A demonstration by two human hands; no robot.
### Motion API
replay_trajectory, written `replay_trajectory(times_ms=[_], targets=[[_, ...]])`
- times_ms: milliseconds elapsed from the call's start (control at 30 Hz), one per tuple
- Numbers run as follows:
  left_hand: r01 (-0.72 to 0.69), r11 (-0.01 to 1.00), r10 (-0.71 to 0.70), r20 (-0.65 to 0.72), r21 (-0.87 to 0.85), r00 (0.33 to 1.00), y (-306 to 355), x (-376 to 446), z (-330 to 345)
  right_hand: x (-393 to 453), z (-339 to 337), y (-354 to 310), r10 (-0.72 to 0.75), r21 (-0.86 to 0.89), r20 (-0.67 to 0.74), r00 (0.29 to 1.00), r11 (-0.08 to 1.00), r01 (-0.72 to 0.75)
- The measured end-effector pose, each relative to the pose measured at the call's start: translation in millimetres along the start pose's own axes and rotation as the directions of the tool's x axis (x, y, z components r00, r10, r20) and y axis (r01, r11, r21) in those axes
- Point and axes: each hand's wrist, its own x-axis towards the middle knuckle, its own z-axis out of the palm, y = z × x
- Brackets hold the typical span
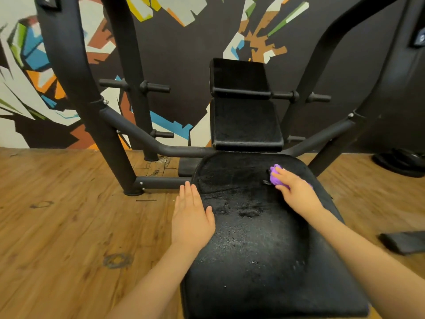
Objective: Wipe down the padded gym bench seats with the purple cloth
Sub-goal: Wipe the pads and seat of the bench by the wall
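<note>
A: Status? Where's the purple cloth (277, 177)?

B: Bunched under the right hand (297, 193), on the far right part of the big seat pad (253, 238) of the bench. Grip: fingers curled over the wad, pressing it onto the vinyl. Left hand (192, 214) lies flat, fingers straight and together, on the pad's left edge — holds nothing.

A: Pad condition?

B: Speckled and streaky in the middle, could be moisture or residue. Can't tell which.

A: How to run the wipe?

B: I'd flatten the cloth first — a wad gives little contact. Then overlapping passes right to left, far edge toward the near edge, firm even pressure. Keep the left palm as a brace, shift it off before that strip.

A: Remaining?

B: Looks like most of this pad, plus the two upper pads (245, 122) behind it.
</note>
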Motion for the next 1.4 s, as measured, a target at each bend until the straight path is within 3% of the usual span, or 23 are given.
replay_trajectory(times_ms=[200, 333, 433, 600, 767, 900, 1067, 1200, 1400], targets=[[-0.008, 1.000, 0.008, -0.003, -0.007, 1.000, -1.3, 0.9, -1.6, -1.5, -14.3, 20.0, 0.164, 0.015, -0.058, 0.985, 0.986, -0.164], [-0.011, 0.999, 0.011, -0.012, -0.039, 1.000, -2.3, 2.6, 1.0, 13.5, -19.6, 14.9, 0.340, 0.028, -0.131, 0.931, 0.940, -0.339], [-0.008, 0.999, 0.008, -0.016, -0.050, 1.000, -2.5, 2.3, 1.4, 22.6, -17.9, -0.4, 0.255, -0.104, -0.034, 0.966, 0.961, -0.257], [0.014, 0.996, -0.016, -0.018, -0.085, 1.000, -3.3, 1.3, 0.3, 33.7, 22.7, -77.3, 0.033, 0.032, 0.044, 0.998, 0.999, -0.035], [0.032, 0.996, -0.033, -0.012, -0.082, 0.999, -2.7, 0.5, -1.0, 35.8, 51.1, -129.5, -0.236, 0.080, 0.213, 0.948, 0.971, 0.224], [0.043, 0.995, -0.044, -0.015, -0.090, 0.999, -2.3, -1.0, -1.4, 28.9, 43.1, -106.8, -0.273, 0.085, 0.226, 0.935, 0.962, 0.260], [0.058, 0.993, -0.060, -0.021, -0.105, 0.998, -3.5, -1.4, 0.9, 18.1, 22.0, -40.8, -0.056, 0.052, 0.059, 0.997, 0.997, 0.053], [0.053, 0.994, -0.055, -0.024, -0.096, 0.998, -1.6, -1.1, 1.2, 10.1, -4.2, 5.4, 0.125, -0.013, -0.013, 0.992, 0.992, -0.125], [-0.004, 1.000, 0.004, -0.020, -0.019, 1.000, -0.3, -1.0, -0.6, 32.0, 7.7, -9.8, 0.180, -0.023, -0.003, 0.984, 0.983, -0.180]])
